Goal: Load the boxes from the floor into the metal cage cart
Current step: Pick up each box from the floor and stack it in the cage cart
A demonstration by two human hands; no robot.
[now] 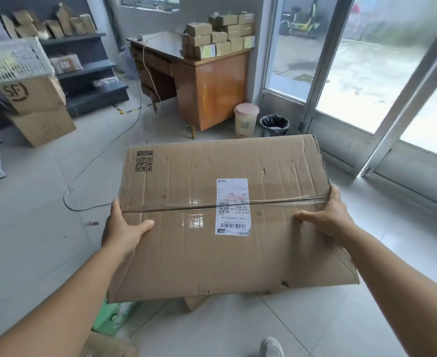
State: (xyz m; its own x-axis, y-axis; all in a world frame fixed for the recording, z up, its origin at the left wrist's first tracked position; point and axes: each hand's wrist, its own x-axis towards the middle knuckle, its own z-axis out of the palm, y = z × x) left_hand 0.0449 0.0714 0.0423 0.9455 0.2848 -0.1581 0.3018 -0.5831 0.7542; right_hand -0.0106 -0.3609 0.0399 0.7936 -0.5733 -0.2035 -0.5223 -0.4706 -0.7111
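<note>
At far left a white cage (11, 60) sits above stacked cartons (36, 109). The left hand (124, 228) grips the box (225, 217) by its left edge, thumb on top, fingers curled underneath. The box is held flat above the floor (32, 202), label (232, 206) up. The right hand (328, 215) clamps its right edge likewise. A desk (207, 83) stands behind.
</note>
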